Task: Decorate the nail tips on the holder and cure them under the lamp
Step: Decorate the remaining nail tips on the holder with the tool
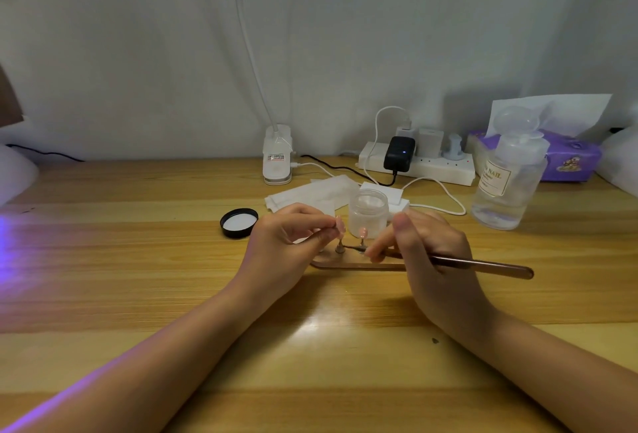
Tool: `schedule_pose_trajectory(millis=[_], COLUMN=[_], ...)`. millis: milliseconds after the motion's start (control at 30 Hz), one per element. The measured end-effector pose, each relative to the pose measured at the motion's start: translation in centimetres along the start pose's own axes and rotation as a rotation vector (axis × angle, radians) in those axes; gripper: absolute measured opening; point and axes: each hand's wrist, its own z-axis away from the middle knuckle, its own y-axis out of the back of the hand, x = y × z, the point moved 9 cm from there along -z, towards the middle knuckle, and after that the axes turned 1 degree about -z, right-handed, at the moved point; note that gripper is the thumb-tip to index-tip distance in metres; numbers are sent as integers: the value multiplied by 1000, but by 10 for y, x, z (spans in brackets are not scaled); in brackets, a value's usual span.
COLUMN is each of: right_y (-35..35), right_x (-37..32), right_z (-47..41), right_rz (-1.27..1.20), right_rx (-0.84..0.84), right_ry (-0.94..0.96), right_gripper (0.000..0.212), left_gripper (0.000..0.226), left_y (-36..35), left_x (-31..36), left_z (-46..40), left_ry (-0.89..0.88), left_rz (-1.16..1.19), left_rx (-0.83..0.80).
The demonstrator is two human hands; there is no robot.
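The left hand [293, 242] pinches one pink nail tip [340, 225], while the right hand [428, 246] grips one brush [480, 264] beside it. Two tips show on the holder [348, 264] between the hands; one open jar [368, 213] stands just behind, its black lid [239, 222] left of the left hand

Pale pink nail tips [341, 225] stand on a rose-gold holder [348, 264], matching the rose-gold tool handle [483, 264]. The table [138, 260] is honey-striped wood — violet glow at the left edge. Centre: frosted white jar [368, 213], black lid [239, 223] lined white. Right: purple patterned tissue pack [569, 159], black charger [399, 154] on a white power strip [431, 168].
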Motion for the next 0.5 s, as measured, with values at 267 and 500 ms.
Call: schedule_pose_trajectory(millis=[267, 500], right_y=[-7, 0], right_x=[-2, 2], right_z=[-3, 0], right_rz=[17, -57], right_rx=[-47, -7], right_ry=[36, -33], right_gripper=[39, 41], left_gripper=[25, 23], left_y=[1, 2], left_x=[0, -1], left_z=[0, 0], left_ry=[-2, 0], left_rz=[1, 18], left_rx=[5, 8])
